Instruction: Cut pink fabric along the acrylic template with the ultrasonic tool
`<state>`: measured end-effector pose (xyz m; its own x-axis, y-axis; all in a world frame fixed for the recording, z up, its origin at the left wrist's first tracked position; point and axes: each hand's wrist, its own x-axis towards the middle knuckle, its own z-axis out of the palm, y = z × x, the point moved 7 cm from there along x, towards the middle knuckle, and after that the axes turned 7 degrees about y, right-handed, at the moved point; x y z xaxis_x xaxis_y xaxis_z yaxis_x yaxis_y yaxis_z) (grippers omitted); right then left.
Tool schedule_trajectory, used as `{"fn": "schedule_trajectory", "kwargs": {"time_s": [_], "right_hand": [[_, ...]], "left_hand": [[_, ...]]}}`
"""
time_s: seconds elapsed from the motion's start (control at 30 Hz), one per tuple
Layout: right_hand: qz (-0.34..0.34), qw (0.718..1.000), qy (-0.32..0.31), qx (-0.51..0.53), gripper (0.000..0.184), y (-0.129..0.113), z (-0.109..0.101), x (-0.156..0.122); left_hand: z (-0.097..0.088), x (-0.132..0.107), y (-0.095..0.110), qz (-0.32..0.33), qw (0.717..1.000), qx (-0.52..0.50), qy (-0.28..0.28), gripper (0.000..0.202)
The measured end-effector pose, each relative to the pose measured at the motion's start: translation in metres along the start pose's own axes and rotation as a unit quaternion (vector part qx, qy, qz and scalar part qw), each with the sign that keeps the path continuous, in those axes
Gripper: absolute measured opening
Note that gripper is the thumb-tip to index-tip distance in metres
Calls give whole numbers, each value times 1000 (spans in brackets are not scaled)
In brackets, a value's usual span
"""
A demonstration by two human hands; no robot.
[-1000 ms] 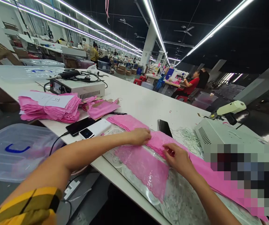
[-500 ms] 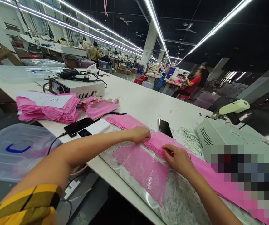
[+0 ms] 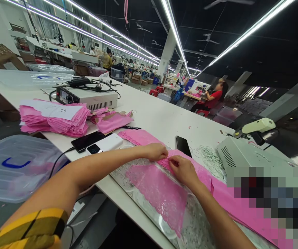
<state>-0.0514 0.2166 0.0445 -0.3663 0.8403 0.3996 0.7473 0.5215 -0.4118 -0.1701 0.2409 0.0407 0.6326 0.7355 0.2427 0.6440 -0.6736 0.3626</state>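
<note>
My left hand rests at the edge of a stack of pink lace pieces, fingers closed on the fabric. Close beside it, my right hand pinches the same edge, thumb and forefinger together. How many layers lie between the fingers is hidden. Nearer to me, one thin pink lace piece with a scalloped edge lies flat on a clear, shiny sheet. Another part of the pink pile extends beyond my left hand, and smooth pink cloth spreads to the right.
A tied pink bundle with a paper label lies left, before a grey control box. Near it are a charging phone and white power bank. Another phone, pale cord and pale green machine stand right.
My right hand has moved left along the stack's edge, up close to my left hand. My left hand stays nearly in place. The view has shifted slightly.
</note>
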Motion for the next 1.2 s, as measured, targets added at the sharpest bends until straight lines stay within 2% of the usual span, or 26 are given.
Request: {"fn": "schedule_trajectory", "kwargs": {"time_s": [0.27, 0.43, 0.6, 0.7, 0.77, 0.83, 0.97, 1.03, 1.13, 1.2], "right_hand": [[36, 998, -12, 52, 30, 9, 0, 2], [59, 994, -2, 93, 32, 13, -1, 4], [99, 982, 38, 156, 36, 21, -10, 6], [138, 964, 73, 214, 41, 32, -22, 6], [162, 947, 107, 254, 44, 41, -32, 5], [181, 928, 148, 290, 46, 49, -44, 3], [202, 890, 219, 346, 45, 60, -66, -4], [204, 874, 245, 367, 44, 61, -75, -8], [198, 856, 276, 389, 43, 59, -88, -16], [190, 847, 303, 394, 43, 58, -100, -22]], "left_hand": [[5, -3, -2, -1, 1000, -1, -16, 29], [5, -3, -2, -14, 1000, 11, 13, 30], [1, -6, 2, -13, 999, 24, 30, 29], [-4, -10, 6, -12, 999, 38, 33, 29], [-9, -12, 11, -13, 998, 46, 36, 21], [-14, -13, 19, -16, 997, 54, 44, 12], [-13, -4, 52, -37, 995, 64, 64, 19], [-5, 7, 73, -61, 993, 67, 72, 26], [13, 29, 100, -121, 986, 73, 91, 54], [25, 46, 114, -164, 977, 77, 108, 60]]}}
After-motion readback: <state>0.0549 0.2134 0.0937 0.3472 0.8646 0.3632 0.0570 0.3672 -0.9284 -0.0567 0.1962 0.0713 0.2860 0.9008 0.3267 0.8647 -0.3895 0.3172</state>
